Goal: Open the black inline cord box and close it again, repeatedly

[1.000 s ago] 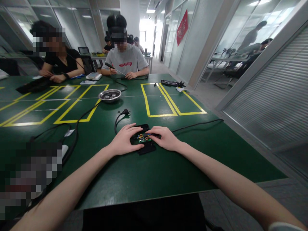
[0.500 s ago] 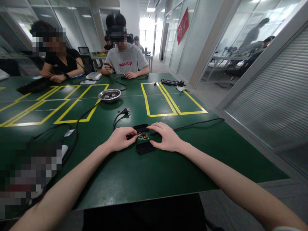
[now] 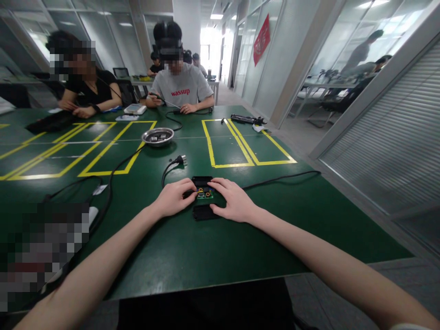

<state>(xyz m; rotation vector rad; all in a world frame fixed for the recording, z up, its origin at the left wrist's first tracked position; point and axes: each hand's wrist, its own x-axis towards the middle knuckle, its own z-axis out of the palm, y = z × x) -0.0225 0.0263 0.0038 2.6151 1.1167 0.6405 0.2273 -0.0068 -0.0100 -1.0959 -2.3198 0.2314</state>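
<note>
A small green circuit board (image 3: 205, 197) with copper-wound coils lies on the table between my hands. One black plastic case half (image 3: 204, 212) rests on the near side of it, and another case half (image 3: 201, 180) on the far side. At the board's left end, my left hand (image 3: 173, 198) pinches the black cord where its wires meet the board; the fingertips partly hide the spot. My right hand (image 3: 235, 200) arches over the right end with thumb and fingers apart, the thumb at the near case half and the fingertips by the board's far edge.
A power plug (image 3: 179, 160) on a bent black cord lies beyond my left hand. Farther back is a metal bowl (image 3: 157, 136) with small metal parts. Another black cable (image 3: 285, 178) runs right. Yellow tape marks the green table (image 3: 206, 256). Two people sit opposite, one holding a screwdriver (image 3: 161, 98).
My left hand went from spread around the board to pinching the cord at its left end. My right hand released its pinch and opened, its thumb shifting to the near case half.
</note>
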